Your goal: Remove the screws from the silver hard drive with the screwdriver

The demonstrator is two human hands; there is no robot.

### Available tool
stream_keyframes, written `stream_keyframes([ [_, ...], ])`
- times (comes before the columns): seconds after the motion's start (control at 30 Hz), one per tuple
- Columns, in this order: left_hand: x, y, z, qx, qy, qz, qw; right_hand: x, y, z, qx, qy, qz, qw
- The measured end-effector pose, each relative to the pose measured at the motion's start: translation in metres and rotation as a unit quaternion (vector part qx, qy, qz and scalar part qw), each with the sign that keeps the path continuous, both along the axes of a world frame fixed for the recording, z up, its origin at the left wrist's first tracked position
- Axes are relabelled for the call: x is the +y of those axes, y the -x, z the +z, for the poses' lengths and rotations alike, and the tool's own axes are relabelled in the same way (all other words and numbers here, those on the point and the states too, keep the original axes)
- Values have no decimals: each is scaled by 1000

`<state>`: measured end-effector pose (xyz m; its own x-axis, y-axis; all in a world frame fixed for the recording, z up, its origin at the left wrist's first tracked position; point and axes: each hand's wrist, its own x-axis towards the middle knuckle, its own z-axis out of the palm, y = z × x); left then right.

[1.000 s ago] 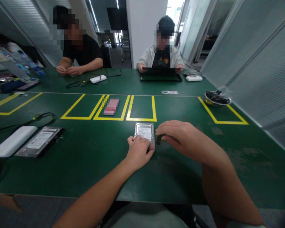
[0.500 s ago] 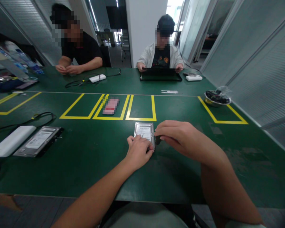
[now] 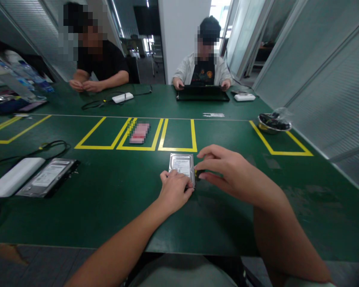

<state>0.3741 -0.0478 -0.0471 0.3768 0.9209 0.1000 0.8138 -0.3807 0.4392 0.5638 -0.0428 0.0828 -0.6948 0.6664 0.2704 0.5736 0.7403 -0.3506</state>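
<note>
A silver hard drive (image 3: 182, 160) with a white label lies flat on the green table in front of me. My left hand (image 3: 176, 185) covers its near half, fingers and thumb spanning its sides and pressing it down. At its right edge, my right hand (image 3: 224, 169) pinches a small black piece with a bit of yellow (image 3: 200, 173) between thumb and fingers. That piece is mostly hidden, so its exact kind cannot be made out. My right index finger is raised apart from the others.
On the left lie a second hard drive (image 3: 48, 177), a white power bank (image 3: 16, 177) and a black cable (image 3: 55, 147). A pink, blurred item (image 3: 139, 133) sits inside yellow tape. At the right stands a metal bowl (image 3: 274, 124) of dark parts. Two people sit opposite.
My right index finger has lifted and the fingers have spread a little, showing more of the small black piece. My left hand and the hard drive have stayed in place.
</note>
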Motion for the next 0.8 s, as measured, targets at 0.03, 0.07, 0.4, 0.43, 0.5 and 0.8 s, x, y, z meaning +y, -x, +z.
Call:
stream_keyframes([
  [0.03, 0, 0, 0, 0, 0, 0, 1000, 0, 1, 0, -3, 1, -7, 1000],
  [0.07, 0, 0, 0, 1, -1, 0, 1000, 0, 1, 0, -7, 3, -12, 1000],
  [0.4, 0, 0, 2, 5, 10, 0, 1000, 2, -2, -1, -18, 2, -12, 1000],
  [0.43, 0, 0, 2, 5, 9, -1, 1000, 2, -2, -2, -17, 2, -11, 1000],
  [0.5, 0, 0, 2, 5, 5, -4, 1000, 2, -2, -2, -14, 2, -7, 1000],
  [0.8, -2, 1, 1, 13, -16, -9, 1000, 1, -1, -1, -5, 18, -14, 1000],
])
